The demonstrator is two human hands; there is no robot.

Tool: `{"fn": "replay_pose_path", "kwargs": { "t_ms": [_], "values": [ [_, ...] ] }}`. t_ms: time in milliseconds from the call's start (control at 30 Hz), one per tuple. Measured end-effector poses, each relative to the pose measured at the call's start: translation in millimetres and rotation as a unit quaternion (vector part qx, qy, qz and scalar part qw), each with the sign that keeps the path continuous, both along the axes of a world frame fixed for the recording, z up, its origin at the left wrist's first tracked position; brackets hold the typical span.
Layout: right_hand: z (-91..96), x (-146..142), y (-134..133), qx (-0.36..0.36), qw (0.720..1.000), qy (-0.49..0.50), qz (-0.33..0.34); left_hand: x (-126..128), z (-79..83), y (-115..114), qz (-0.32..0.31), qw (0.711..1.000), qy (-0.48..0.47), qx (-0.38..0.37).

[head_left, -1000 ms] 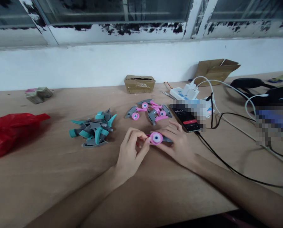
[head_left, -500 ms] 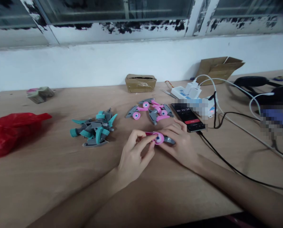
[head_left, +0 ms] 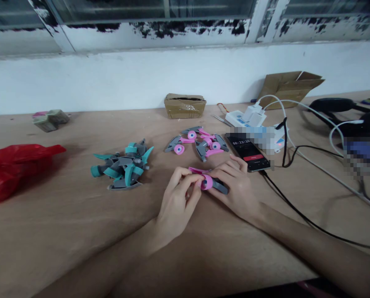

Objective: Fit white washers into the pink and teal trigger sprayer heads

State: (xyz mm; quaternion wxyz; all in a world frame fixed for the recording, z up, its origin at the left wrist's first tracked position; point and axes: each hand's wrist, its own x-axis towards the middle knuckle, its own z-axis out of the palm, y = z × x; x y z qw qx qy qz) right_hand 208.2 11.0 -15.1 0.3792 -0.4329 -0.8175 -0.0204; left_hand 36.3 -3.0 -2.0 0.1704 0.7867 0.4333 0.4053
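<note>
Between my hands is a pink and grey plastic piece (head_left: 206,182) with a round pink end and a dark centre. My left hand (head_left: 179,198) pinches the pink round end with thumb and fingertips, which partly cover it. Wrapped over the grey part from the other side is my right hand (head_left: 234,182), closed on it. Just beyond lie several similar pink and grey pieces (head_left: 208,143), some with eye-like discs. To the left rests a heap of teal and grey plastic pieces (head_left: 122,167).
A phone (head_left: 248,152) showing a timer lies beside my right hand, its black cable running right. Behind stand a power strip (head_left: 245,119), a small cardboard box (head_left: 185,106) and an open one (head_left: 288,89). At left are a red plastic bag (head_left: 17,169) and small blocks (head_left: 50,120).
The held piece has turned so its round end faces more to the left. My left fingertips have closed in on that end. The view has shifted slightly.
</note>
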Motion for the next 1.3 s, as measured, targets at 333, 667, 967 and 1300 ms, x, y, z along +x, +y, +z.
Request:
{"fn": "replay_pose_path", "kwargs": {
  "t_ms": [333,667,967,1300],
  "values": [
    [1.4,3.4,2.4,-0.003,1.000,0.014,0.020,0.1,-1.1,-0.7,0.003,1.000,-0.005,-0.005],
    [2.2,3.7,4.2,0.000,1.000,0.022,0.009,0.4,-5.9,-1.9,-0.001,0.998,0.029,0.059],
    [3.8,1.3,0.5,-0.024,0.999,0.015,0.023,-0.1,-3.3,2.5,0.017,0.999,0.011,0.039],
    [3.5,2.4,1.6,-0.047,0.998,0.033,0.039,0.2,-3.4,-0.3,0.017,1.000,0.000,0.025]
  ]
}}
